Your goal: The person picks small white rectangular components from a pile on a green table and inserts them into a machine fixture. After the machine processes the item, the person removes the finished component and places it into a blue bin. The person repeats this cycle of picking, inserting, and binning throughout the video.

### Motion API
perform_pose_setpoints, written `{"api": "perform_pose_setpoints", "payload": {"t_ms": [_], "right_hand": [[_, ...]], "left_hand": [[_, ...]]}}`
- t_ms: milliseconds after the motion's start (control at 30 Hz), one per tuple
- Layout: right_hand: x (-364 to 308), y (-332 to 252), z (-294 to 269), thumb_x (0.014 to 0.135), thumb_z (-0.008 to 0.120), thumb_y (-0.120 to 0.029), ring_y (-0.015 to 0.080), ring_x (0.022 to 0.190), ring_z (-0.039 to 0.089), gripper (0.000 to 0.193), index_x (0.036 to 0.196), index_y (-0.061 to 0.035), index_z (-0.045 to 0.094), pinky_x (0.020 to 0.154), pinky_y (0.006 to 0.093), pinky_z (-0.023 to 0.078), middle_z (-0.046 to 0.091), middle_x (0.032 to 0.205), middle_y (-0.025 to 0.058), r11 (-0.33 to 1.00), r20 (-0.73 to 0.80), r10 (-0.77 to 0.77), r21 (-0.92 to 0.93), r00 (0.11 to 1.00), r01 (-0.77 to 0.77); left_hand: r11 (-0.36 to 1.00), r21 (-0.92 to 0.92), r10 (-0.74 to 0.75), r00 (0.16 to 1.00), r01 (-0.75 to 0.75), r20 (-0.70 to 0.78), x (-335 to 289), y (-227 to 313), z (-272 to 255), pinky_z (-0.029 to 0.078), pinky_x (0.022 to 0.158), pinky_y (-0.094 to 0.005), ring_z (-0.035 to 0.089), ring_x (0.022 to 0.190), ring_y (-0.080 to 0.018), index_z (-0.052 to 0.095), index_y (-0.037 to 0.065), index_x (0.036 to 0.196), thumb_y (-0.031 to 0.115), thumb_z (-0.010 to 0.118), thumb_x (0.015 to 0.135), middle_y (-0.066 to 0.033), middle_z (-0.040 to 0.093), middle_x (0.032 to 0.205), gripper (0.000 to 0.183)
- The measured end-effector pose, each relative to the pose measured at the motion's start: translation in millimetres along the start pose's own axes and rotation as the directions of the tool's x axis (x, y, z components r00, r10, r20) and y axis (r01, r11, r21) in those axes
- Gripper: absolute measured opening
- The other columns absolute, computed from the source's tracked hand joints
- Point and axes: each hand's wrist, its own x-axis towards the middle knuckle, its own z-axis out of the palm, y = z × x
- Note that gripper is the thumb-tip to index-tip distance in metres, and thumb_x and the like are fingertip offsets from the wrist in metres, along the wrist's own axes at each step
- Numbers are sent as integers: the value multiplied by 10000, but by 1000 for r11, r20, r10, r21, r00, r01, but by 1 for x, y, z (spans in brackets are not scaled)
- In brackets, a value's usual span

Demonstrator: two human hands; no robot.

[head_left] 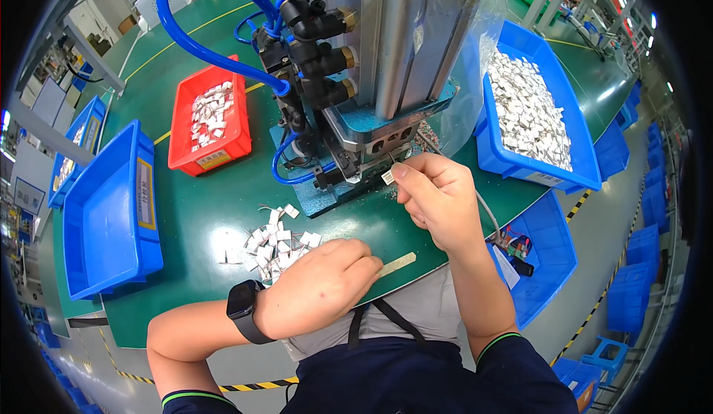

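Pinched between the thumb and forefinger of my right hand (442, 202) is a small white block-shaped part (388, 178), held at the lower front of a pneumatic press (382, 143). My left hand (323, 284) lies low over the table's near edge, its fingers curled in and their tips hidden, so whatever they may hold is out of sight. Just beyond it, a loose pile of small white parts with thin wires (271, 239) spreads over the green table (200, 243). A dark watch sits on my left wrist.
Left of the press stands a red bin (241, 128) of white parts, with a bare-bottomed blue bin (104, 221) farther left. To the right is a blue bin (587, 158) heaped with white parts. Blue air hoses (200, 43) arch over the table. Another blue bin (561, 258) sits below the right edge.
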Motion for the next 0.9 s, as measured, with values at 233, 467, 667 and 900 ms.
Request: {"api": "perform_pose_setpoints", "payload": {"t_ms": [233,467,667,900], "right_hand": [[3,3,5,917,664,-99,17,420,375,150,846,30,634,355,208,238,577,632,31,998,-51,-2,63,999,5],[3,3,5,915,664,-96,20,419,377,148,840,28,632,354,207,237,581,636,37,996,-45,19,83,999,-15],[3,2,7,926,663,-138,14,466,402,149,871,-3,636,400,199,268,584,661,12,995,-30,40,89,999,-37],[2,5,5,930,659,-134,10,462,399,126,904,-13,634,390,197,259,581,675,10,986,25,46,158,999,-49]], "left_hand": [[1000,-1,12,1000,-12,3,-1,-2,2,494,722,-399,595,825,-310,617,14,986,55,693,836,-120,582,903,173],[1000,1,7,1000,-7,-5,-1,-3,3,495,721,-400,593,821,-311,620,13,977,60,693,834,-121,580,903,167],[1000,3,3,1000,-3,-3,-1,-3,4,495,722,-400,594,824,-312,622,12,978,63,692,835,-123,583,905,168],[1000,0,-8,1000,8,5,0,-1,2,495,724,-399,594,823,-314,622,9,975,62,693,835,-126,583,906,165]]}}
